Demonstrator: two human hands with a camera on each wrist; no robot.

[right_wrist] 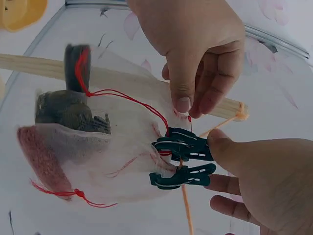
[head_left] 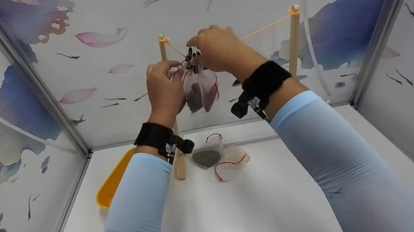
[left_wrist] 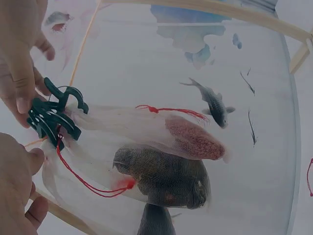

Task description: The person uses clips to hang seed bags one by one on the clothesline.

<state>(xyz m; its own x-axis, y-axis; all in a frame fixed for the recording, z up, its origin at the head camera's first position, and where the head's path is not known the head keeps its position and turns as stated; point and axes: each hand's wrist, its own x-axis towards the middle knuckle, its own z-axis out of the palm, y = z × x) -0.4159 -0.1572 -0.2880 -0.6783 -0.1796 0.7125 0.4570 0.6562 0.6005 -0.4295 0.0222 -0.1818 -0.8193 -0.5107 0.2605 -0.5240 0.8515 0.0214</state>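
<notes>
Several mesh drawstring bags with red cords hang from an orange string [head_left: 265,28] under dark green clips [right_wrist: 183,147]. One bag [left_wrist: 195,139] has reddish contents; another bag [left_wrist: 164,176] has dark contents. A further dark-filled bag [right_wrist: 78,68] hangs beside them. My right hand [head_left: 218,49] pinches a clip's handles between thumb and fingers, at the string. At the bags' upper left, my left hand [head_left: 164,87] pinches the top of a mesh bag between thumb and fingertips; the mesh between them is partly hidden.
The string runs between a left wooden post [head_left: 163,49] and a right wooden post [head_left: 294,43]. More mesh bags lie on the white table, one dark-filled bag [head_left: 205,158] and one pale bag [head_left: 232,165]. A yellow tray [head_left: 113,181] stands at left, partly behind my forearm. Printed panels enclose the table.
</notes>
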